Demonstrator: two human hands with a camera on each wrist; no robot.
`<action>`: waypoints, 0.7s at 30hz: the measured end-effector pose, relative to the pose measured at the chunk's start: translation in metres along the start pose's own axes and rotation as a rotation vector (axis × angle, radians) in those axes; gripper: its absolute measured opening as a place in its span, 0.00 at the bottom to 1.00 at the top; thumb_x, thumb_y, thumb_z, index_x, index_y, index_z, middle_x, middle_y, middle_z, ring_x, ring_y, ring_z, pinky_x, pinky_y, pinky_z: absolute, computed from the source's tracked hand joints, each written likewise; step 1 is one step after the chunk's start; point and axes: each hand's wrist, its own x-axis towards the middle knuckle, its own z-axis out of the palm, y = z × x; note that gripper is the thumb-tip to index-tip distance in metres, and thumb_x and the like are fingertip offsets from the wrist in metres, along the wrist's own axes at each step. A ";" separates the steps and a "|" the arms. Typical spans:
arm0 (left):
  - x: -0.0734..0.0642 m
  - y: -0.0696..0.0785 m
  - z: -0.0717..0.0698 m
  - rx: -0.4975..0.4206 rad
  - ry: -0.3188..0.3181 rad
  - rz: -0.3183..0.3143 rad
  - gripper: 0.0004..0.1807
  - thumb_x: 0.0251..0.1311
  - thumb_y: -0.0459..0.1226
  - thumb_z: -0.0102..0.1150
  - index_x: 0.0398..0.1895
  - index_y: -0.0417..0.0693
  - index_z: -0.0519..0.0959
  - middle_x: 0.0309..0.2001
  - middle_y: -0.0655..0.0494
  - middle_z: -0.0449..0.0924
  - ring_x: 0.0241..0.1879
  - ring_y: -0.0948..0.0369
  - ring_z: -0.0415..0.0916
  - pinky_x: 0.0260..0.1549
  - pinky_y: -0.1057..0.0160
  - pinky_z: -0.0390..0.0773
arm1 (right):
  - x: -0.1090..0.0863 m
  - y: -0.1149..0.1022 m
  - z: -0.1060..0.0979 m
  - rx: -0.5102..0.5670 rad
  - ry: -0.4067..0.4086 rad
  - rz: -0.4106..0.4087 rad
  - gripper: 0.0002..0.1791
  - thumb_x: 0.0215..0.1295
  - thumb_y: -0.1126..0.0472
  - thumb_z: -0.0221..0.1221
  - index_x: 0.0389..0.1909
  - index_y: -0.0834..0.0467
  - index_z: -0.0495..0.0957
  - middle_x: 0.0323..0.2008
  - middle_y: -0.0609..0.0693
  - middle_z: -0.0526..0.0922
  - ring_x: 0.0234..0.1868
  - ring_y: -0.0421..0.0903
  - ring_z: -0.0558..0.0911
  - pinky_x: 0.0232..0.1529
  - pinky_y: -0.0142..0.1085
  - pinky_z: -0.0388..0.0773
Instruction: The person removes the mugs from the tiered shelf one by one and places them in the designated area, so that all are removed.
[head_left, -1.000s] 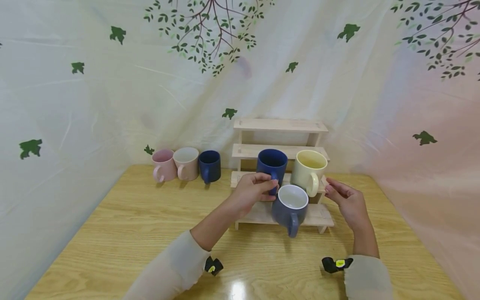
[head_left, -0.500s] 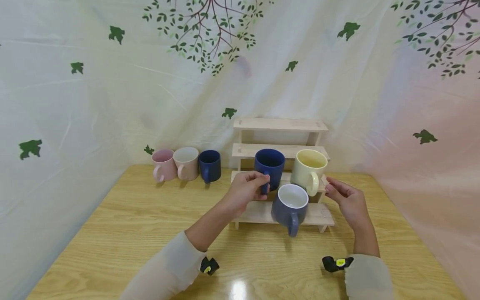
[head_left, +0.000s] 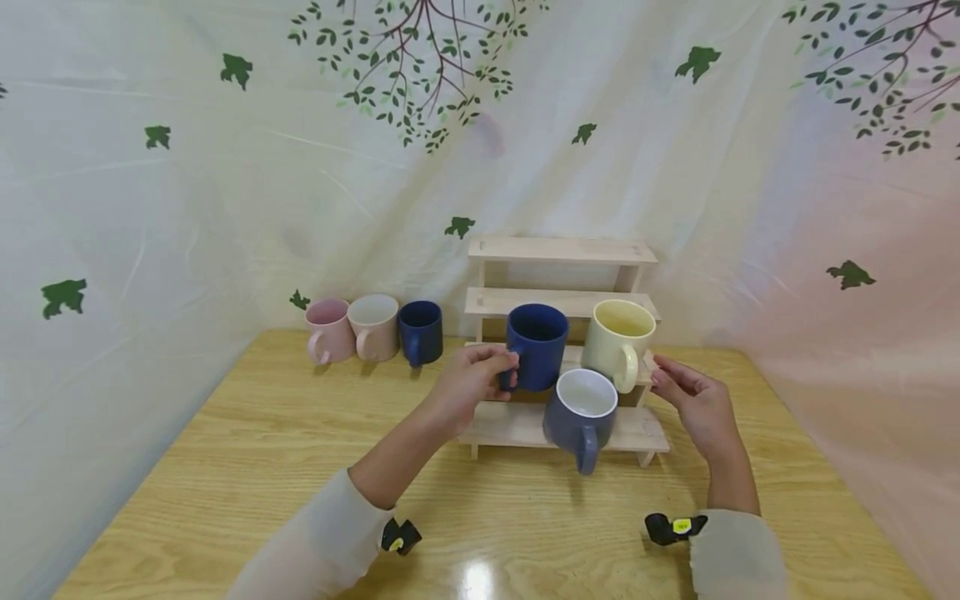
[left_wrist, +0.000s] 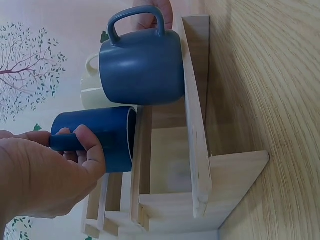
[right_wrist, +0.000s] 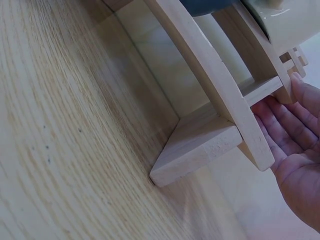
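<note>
My left hand (head_left: 456, 393) pinches the handle of a dark blue mug (head_left: 542, 354), which is upright at the second-lowest step of a tiered wooden rack (head_left: 562, 248). In the left wrist view, the mug's base is at that step's board; whether its full weight rests there I cannot tell. To its right a pale yellow mug (head_left: 609, 337) occupies the same step. A grey-blue mug (head_left: 572, 423) with a white inside stands on the lowest step, handle toward me. My right hand (head_left: 701, 412) holds the right end of the yellow mug's step, thumb above and fingers below (right_wrist: 287, 127).
Left of the rack, a pink mug (head_left: 333, 329), a whitish-beige mug (head_left: 378, 329) and a smaller dark blue mug (head_left: 422, 333) stand in a row on the wooden table (head_left: 247, 467). A leaf-printed cloth (head_left: 360, 192) hangs close behind.
The left hand has shifted the dark blue mug leftward, away from the yellow one, and its handle has swung toward the left. The right hand stays at the rack's edge.
</note>
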 end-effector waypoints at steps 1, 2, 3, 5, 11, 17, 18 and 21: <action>-0.001 0.001 -0.002 0.002 -0.005 0.006 0.08 0.72 0.34 0.58 0.40 0.35 0.80 0.31 0.51 0.77 0.29 0.60 0.75 0.31 0.65 0.82 | 0.000 0.000 0.000 -0.001 -0.001 0.000 0.31 0.74 0.51 0.61 0.70 0.65 0.71 0.50 0.33 0.83 0.43 0.31 0.86 0.48 0.21 0.79; -0.002 0.001 -0.004 0.004 -0.008 0.011 0.09 0.72 0.34 0.57 0.40 0.34 0.80 0.31 0.51 0.77 0.29 0.59 0.75 0.31 0.65 0.82 | 0.000 0.000 0.000 0.000 -0.001 0.000 0.31 0.74 0.51 0.61 0.70 0.65 0.71 0.50 0.33 0.83 0.43 0.31 0.86 0.48 0.21 0.79; -0.004 0.002 -0.006 0.003 -0.008 0.014 0.09 0.72 0.34 0.57 0.41 0.34 0.80 0.31 0.51 0.77 0.29 0.59 0.75 0.31 0.65 0.82 | 0.000 0.000 0.000 -0.001 -0.001 0.000 0.31 0.74 0.51 0.61 0.70 0.64 0.71 0.50 0.33 0.83 0.43 0.31 0.86 0.48 0.21 0.79; -0.006 0.002 -0.010 -0.005 -0.006 0.020 0.09 0.72 0.34 0.56 0.41 0.33 0.80 0.31 0.50 0.77 0.29 0.58 0.75 0.31 0.64 0.82 | 0.000 0.000 0.000 0.003 -0.003 0.000 0.31 0.74 0.51 0.61 0.70 0.64 0.71 0.50 0.33 0.83 0.43 0.31 0.86 0.48 0.21 0.79; -0.012 0.006 -0.026 -0.023 0.037 0.052 0.10 0.72 0.32 0.56 0.41 0.30 0.80 0.31 0.50 0.78 0.30 0.57 0.77 0.30 0.62 0.82 | 0.000 0.001 0.000 0.014 -0.002 -0.009 0.31 0.73 0.51 0.61 0.69 0.66 0.71 0.48 0.31 0.82 0.43 0.31 0.86 0.48 0.21 0.79; -0.018 0.016 -0.046 -0.049 0.080 0.091 0.11 0.73 0.32 0.55 0.40 0.27 0.78 0.29 0.50 0.78 0.30 0.57 0.77 0.31 0.62 0.84 | 0.001 0.002 0.000 0.045 -0.002 -0.016 0.31 0.73 0.53 0.62 0.69 0.67 0.71 0.47 0.31 0.83 0.43 0.31 0.86 0.48 0.22 0.80; -0.019 0.019 -0.050 -0.053 0.088 0.095 0.11 0.73 0.32 0.56 0.39 0.28 0.79 0.30 0.50 0.78 0.30 0.57 0.78 0.31 0.62 0.84 | 0.001 0.002 0.000 0.046 -0.002 -0.014 0.31 0.73 0.53 0.62 0.69 0.67 0.71 0.47 0.31 0.83 0.43 0.31 0.86 0.48 0.23 0.80; -0.023 0.026 -0.063 -0.058 0.105 0.104 0.10 0.73 0.32 0.55 0.38 0.31 0.79 0.32 0.50 0.77 0.31 0.57 0.78 0.32 0.62 0.85 | 0.001 0.001 0.001 0.037 -0.003 -0.007 0.31 0.73 0.52 0.62 0.69 0.66 0.71 0.49 0.33 0.83 0.43 0.31 0.86 0.48 0.23 0.80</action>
